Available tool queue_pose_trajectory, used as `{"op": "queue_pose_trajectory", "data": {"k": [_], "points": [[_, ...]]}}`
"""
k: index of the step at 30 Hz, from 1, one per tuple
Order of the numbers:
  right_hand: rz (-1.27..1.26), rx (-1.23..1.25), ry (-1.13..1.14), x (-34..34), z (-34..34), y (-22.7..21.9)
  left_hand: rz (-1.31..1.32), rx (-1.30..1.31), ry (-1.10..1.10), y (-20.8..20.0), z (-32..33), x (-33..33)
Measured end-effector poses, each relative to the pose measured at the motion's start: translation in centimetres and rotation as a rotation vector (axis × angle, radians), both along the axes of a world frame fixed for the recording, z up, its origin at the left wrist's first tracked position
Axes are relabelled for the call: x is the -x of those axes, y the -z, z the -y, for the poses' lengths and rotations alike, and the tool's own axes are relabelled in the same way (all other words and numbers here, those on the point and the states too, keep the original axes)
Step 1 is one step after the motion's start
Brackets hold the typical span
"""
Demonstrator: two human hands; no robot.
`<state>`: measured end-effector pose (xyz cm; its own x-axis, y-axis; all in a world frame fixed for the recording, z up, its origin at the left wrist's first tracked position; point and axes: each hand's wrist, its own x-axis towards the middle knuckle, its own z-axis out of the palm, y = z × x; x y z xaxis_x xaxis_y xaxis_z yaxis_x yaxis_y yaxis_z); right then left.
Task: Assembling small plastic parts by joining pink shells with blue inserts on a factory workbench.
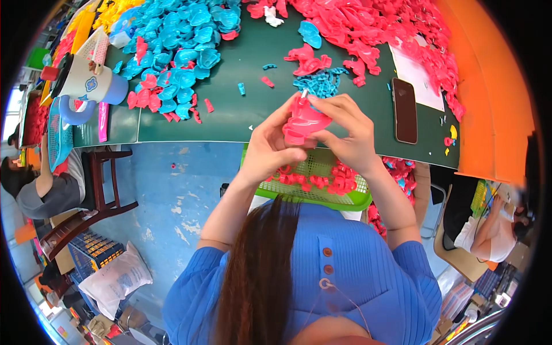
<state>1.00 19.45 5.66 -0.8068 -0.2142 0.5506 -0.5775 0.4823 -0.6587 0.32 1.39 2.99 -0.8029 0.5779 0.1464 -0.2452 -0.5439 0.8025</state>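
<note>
A pink moulded plastic part (306, 122) is held between my two hands at the near edge of the green table (253, 63). My left hand (270, 144) closes around its left side, and my right hand (351, 131) pinches it from the right. A small silvery tip (305, 92) shows at the part's top, between my fingertips; what it belongs to is hidden. Just beyond my fingers lie a heap of small teal pieces (323, 81) and a few loose pink parts (307, 59). Below my hands, a green basket (359, 198) contains several small pink ring-like pieces (339, 181).
Teal cup-shaped parts (184, 34) pile up at the far left, pink parts (368, 23) at the far right. A phone (405, 110) and white paper (422, 75) lie right, beside an orange panel (489, 86). A large mug (95, 80) stands left. Other people sit at both sides.
</note>
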Motion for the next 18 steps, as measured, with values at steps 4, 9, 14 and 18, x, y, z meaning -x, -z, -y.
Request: {"op": "queue_pose_trajectory", "data": {"k": [4,9,14,18], "points": [[-0.006,-0.056,-0.077,2.0,2.1,-0.2,0.03,-0.026,-0.263,1.3,1.4,0.4],[0.301,0.076,-0.206,9.0,4.9,1.1,0.12,0.065,-0.495,2.2,5.1,0.9],[-0.07,-0.27,-0.123,15.5,11.7,3.9,0.138,0.084,-0.581,2.3,6.6,0.8],[-0.238,-0.514,0.003,18.3,13.7,5.7,0.151,0.092,-0.622,2.2,7.4,0.6]]}}
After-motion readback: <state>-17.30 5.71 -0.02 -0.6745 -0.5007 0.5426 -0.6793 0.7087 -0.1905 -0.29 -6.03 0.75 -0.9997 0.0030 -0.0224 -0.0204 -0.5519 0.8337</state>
